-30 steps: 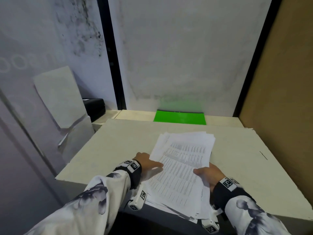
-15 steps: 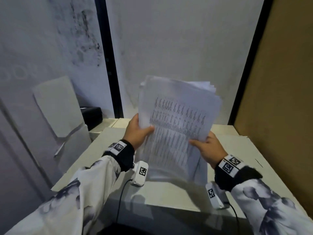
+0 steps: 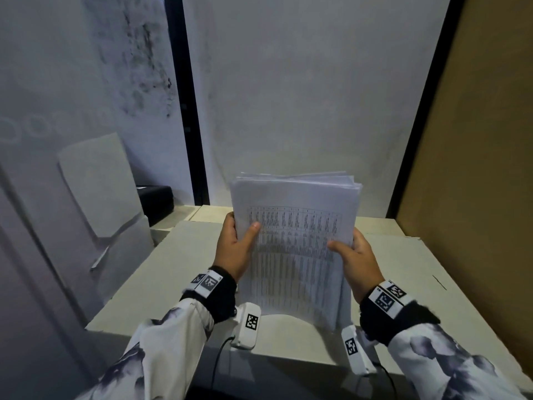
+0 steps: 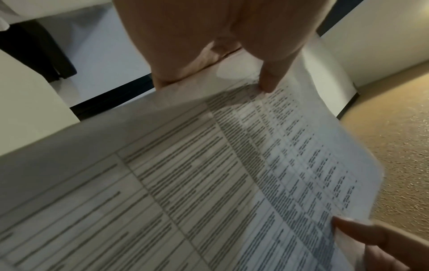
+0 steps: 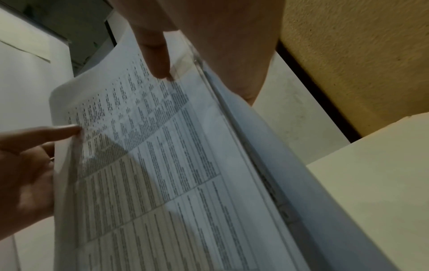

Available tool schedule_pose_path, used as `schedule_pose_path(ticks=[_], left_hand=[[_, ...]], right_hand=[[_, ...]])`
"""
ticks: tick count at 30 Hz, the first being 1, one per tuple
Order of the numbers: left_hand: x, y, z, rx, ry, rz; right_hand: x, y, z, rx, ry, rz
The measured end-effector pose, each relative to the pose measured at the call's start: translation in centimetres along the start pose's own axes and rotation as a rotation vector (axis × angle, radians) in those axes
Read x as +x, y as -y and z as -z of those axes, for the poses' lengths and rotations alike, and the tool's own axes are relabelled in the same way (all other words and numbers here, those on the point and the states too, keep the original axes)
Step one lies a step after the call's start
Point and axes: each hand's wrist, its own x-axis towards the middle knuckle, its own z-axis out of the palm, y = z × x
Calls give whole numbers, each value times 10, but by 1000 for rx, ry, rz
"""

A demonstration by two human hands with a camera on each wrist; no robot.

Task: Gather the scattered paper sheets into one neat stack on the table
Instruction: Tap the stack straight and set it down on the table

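Above the near part of the counter [image 3: 178, 272], I hold the paper stack [image 3: 297, 243] upright, bottom edge on the surface. Left hand [image 3: 235, 249] pinches its left edge, right hand [image 3: 356, 261] its right; both grips closed on paper. Risks: sheets bow and top edges sit uneven, so a loose pinch could let pages fan or slide out; hard tapping could crumple the bottom edge.

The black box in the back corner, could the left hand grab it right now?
Probably not: the left hand is busy gripping the paper stack. Nothing seems to block the way to the black box.
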Motion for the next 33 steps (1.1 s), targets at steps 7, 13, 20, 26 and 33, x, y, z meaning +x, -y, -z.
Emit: schedule_pose_path(ticks=[7, 13, 20, 26, 33], left_hand=[[-28, 25, -10, -12, 23, 103], [-20, 1, -2, -68, 25, 43], [-20, -15, 7, -127, -36, -22], [-3, -59, -9, -139, -169, -119], [5, -73, -38, -32, -439, -103]], right_hand=[[-19, -29, -4, -36, -55, -91], [-14, -13, -1, -29, -48, -41], [-10, 0, 7, -4, -19, 14], [0, 43, -15, 117, -34, 170], [2, 65, -52, -112, -293, 326]])
